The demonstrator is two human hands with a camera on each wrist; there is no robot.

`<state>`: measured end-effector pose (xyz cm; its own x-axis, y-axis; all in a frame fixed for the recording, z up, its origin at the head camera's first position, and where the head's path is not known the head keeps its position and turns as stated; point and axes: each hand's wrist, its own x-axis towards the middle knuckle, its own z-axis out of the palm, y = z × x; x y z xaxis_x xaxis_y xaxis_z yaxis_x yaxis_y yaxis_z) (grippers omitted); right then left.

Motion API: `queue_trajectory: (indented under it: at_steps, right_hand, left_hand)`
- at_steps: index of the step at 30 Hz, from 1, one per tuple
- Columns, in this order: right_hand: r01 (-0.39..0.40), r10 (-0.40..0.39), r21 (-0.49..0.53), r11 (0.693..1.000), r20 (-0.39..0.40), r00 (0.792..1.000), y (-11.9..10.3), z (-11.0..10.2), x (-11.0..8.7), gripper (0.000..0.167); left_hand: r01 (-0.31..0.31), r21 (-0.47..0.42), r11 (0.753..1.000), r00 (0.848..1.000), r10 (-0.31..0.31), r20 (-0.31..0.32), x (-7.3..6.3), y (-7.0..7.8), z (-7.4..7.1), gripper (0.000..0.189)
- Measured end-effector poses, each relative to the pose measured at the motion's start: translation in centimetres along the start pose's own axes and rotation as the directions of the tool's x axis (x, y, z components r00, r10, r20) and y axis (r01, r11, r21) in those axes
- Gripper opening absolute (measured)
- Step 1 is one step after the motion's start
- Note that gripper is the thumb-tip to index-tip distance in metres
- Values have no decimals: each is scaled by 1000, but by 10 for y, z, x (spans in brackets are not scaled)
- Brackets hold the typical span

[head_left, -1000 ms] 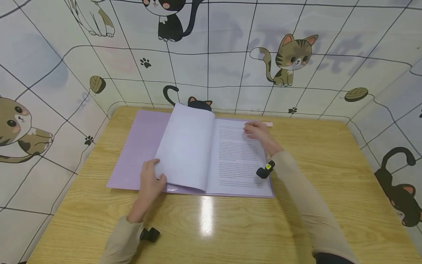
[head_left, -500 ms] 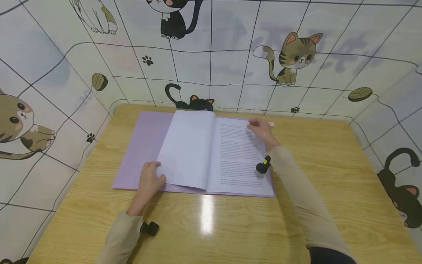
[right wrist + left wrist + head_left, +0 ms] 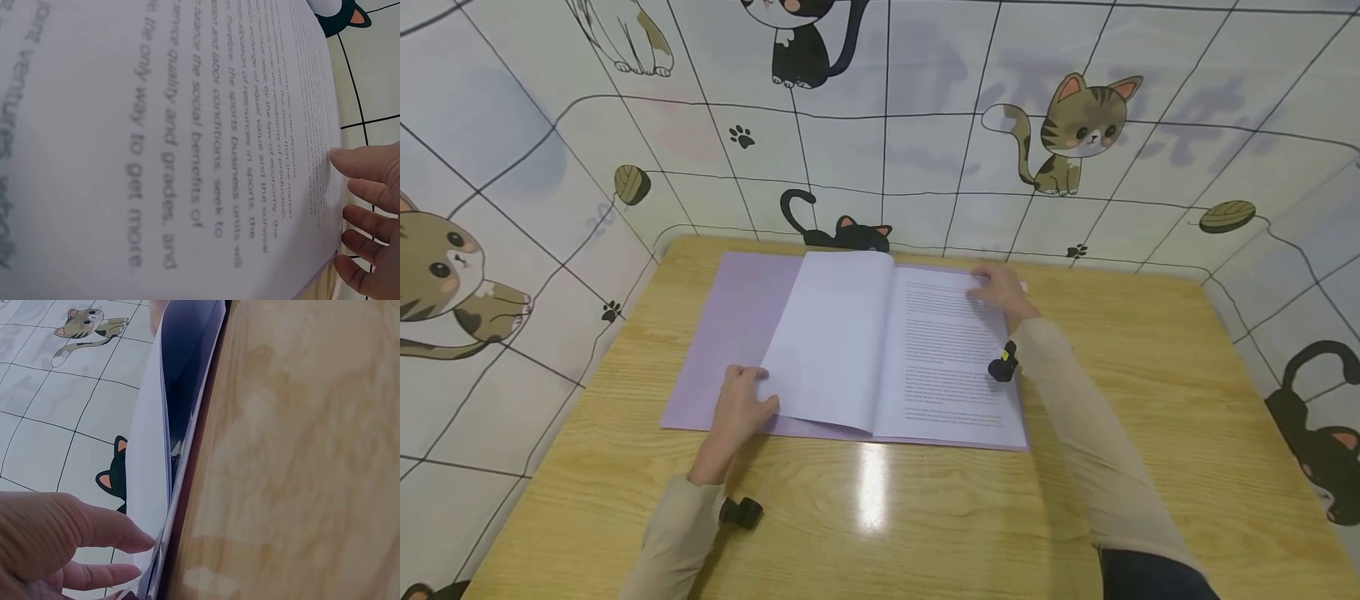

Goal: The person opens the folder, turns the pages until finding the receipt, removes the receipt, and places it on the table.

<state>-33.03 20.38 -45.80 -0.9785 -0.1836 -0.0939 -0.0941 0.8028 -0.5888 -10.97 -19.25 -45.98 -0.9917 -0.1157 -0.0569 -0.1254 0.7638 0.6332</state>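
A purple folder [image 3: 730,308] lies spread on the table, with white sheets inside. Some blank-backed sheets [image 3: 831,333] are turned to the left and bow up slightly at the spine. On the right lies a printed page [image 3: 951,358]. My left hand [image 3: 743,408] rests at the lower left corner of the turned sheets, thumb and fingers apart and touching their edge. My right hand [image 3: 1000,290] is at the upper right corner of the printed page. In the right wrist view its fingers [image 3: 365,219] are spread, with the thumb touching the page.
The wooden table [image 3: 1150,400] extends on both sides and in front of the folder. A wall covering with cartoon cats [image 3: 1075,133] stands behind and at the sides. A small pale pink tab [image 3: 1024,287] shows beside the right hand, mostly hidden.
The turned sheets have settled lower on the left side. My right hand has moved slightly up and right, and its fingers have spread. My left hand stays nearly in place.
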Motion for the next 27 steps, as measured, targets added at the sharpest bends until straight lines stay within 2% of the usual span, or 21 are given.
queue_trajectory:
  at_steps: [3, 8, 15, 27]
  right_hand:
    - [12, -11, -63, 998, 8, 1000, 2, -1, 2, 51]
    - [-12, 16, -124, 992, 33, 999, 2, -2, 5, 52]
    - [8, 12, -220, 976, 88, 996, 0, -7, 10, 49]
    - [14, 24, -255, 967, 146, 989, -1, -11, 13, 55]
  left_hand:
    - [-1, 7, 1000, 1000, 1, -4, 1, -1, 0, 42]
    - [-11, 7, 1000, 1000, 11, -15, 2, 1, -1, 40]
    - [-5, 21, 1000, 1000, 6, -17, 2, 1, -1, 39]
    - [-5, 17, 1000, 1000, 5, -13, 1, 0, -1, 41]
